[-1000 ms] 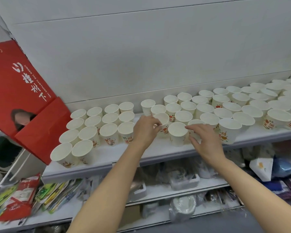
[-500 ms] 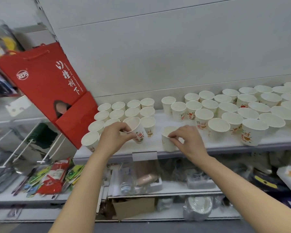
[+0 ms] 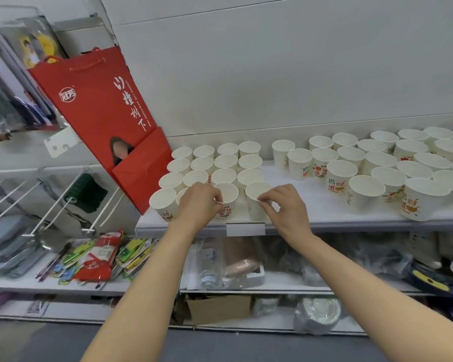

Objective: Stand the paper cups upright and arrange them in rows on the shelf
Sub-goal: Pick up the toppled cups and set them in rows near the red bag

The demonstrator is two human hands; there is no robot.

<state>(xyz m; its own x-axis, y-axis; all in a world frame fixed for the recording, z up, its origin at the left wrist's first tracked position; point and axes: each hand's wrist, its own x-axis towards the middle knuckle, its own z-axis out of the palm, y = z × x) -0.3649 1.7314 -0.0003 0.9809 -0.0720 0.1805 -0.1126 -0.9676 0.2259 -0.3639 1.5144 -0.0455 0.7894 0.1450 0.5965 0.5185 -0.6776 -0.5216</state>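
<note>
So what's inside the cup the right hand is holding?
Nothing that shows. The right hand pinches the rim of the front cup, and its white inside looks empty. The very bottom is hidden by the near wall and fingers.

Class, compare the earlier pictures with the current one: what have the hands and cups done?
Both hands carried cups leftward: the left hand sets its paper cup into the left block's front row, the right hand pinches another cup beside it. The red bag and right-hand cups stayed.
</note>
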